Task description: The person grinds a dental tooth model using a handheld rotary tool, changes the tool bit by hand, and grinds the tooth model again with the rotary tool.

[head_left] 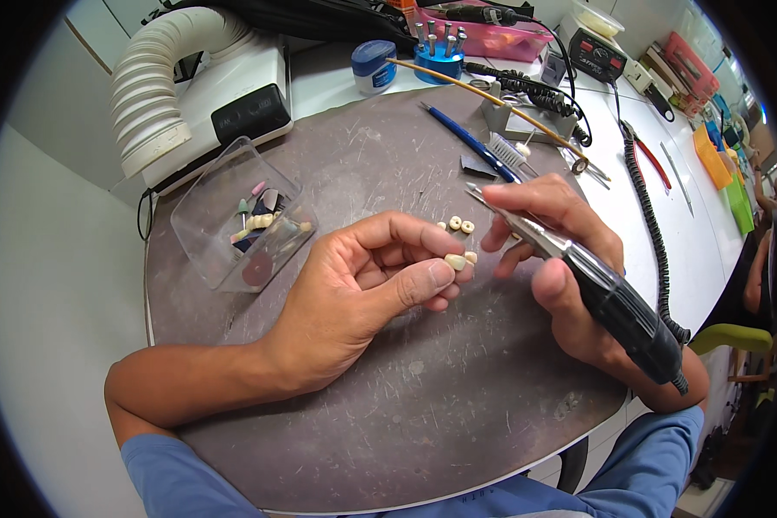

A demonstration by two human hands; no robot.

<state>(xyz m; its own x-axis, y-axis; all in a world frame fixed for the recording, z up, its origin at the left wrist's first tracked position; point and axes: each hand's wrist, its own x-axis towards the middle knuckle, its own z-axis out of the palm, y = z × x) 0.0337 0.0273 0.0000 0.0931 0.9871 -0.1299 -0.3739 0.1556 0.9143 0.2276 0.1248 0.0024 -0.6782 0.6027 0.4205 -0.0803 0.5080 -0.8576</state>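
- Left hand (337, 281) in the head view was right of the clear box (194, 229), pinching a tooth cap (455, 262) between thumb and fingers.
- Farther right of the box, the right hand (591, 229) held a black-and-silver drill (622, 304), its fingers parted.
- Two pale rings (467, 227) lay right of the box on the gray mat (345, 457).
- Beyond the box stood a white hose (138, 91) and, rightward, a blue-lidded jar (374, 67).

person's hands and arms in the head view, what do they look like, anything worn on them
The left hand and right hand are ungloved, with no rings showing. The forearms are bare, no watch visible. The sleeves are short and blue.
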